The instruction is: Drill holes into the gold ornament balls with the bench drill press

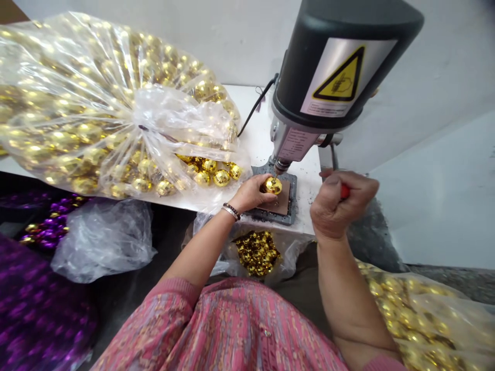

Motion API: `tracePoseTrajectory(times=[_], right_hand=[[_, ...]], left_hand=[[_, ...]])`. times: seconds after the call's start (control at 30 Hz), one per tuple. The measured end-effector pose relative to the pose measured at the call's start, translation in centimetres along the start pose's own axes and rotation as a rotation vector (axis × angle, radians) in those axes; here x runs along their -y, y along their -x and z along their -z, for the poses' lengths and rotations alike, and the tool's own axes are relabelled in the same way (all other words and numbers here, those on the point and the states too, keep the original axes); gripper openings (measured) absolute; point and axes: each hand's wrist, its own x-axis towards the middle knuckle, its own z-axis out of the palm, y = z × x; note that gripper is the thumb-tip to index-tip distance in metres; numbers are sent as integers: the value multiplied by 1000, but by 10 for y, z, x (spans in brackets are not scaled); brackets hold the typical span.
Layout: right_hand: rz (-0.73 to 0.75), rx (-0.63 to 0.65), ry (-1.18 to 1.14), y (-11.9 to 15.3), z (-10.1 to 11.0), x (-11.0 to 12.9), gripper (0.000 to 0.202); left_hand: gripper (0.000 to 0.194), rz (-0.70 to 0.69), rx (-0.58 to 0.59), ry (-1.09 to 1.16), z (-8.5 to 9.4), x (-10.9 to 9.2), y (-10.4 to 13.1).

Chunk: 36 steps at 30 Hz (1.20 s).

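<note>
A black and grey drill press stands on the white table. Under its chuck, my left hand grips a shiny gold mirrored ball between thumb and fingers. The bit meets the top of the ball; how deep it goes I cannot tell. Beneath the ball is a brown board on the grey metal base. My right hand is wrapped round the drill press lever, whose red grip shows between the fingers.
A big clear bag of gold balls covers the table's left side, with several loose balls at its mouth. Below the table edge hangs an open bag of gold balls. Purple balls lie lower left; another bag sits lower right.
</note>
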Motion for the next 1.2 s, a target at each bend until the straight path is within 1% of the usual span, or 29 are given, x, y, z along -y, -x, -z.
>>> tracePoseTrajectory(times=[0.07,0.13,0.23,0.3,0.37,0.43,0.5,0.53,0.57,0.6,0.63,0.67,0.7,0.73,0.77,0.8,0.83,0.9,0.97,1.03,1.07,1.13,1.2], right_hand=[[15,-11,-26,0,-1,0,11],[3,-29,-15,-10,-1,2,14],[-59,-46,22,-43,-2,8,22],[-162,-8,6,-69,-5,10,29],[-229,44,-13,-88,-8,11,30],[-256,77,-20,-97,-9,9,28],[-264,87,-20,-97,-9,8,27],[-270,88,-20,-96,-8,8,28],[-274,88,-18,-94,-7,8,30],[-278,88,-15,-93,-7,8,31],[-279,87,-13,-91,-6,8,32],[-275,84,-16,-90,-6,8,32],[-265,79,-23,-89,-6,7,32],[-254,74,-29,-89,-6,6,32],[-245,70,-35,-88,-6,6,31],[-238,67,-36,-88,-6,5,30],[-235,65,-33,-87,-6,4,29],[-236,64,-27,-86,-6,4,28],[-232,60,-37,-86,-6,5,26],[-234,57,-52,-86,-7,7,25],[-243,54,-60,-86,-7,8,24],[-268,51,-70,-87,-6,12,23],[-282,69,-68,-88,-4,14,24]], left_hand=[[57,3,0,6,0,0,0],[62,30,1,17,0,-1,1],[68,74,-3,48,-1,-2,2],[67,70,-9,65,-1,-3,5],[62,39,-5,63,2,-3,12],[62,-18,21,32,7,-3,24],[66,-95,76,-6,14,-2,40],[65,-123,98,-13,18,0,47],[59,-135,98,-10,23,3,53],[49,-128,62,-3,27,6,58],[36,-100,-18,0,31,9,60],[25,-51,-134,-11,36,12,60],[21,12,-268,-45,40,16,58],[24,76,-391,-103,44,18,54],[29,127,-478,-180,48,20,49],[34,154,-513,-271,52,21,43],[39,154,-496,-366,55,22,37],[46,101,-360,-532,59,22,25],[47,59,-209,-646,60,20,14],[46,69,-114,-726,60,19,5],[46,89,-92,-761,61,18,2],[44,139,-89,-817,64,16,-1],[41,177,-146,-830,71,14,3]])
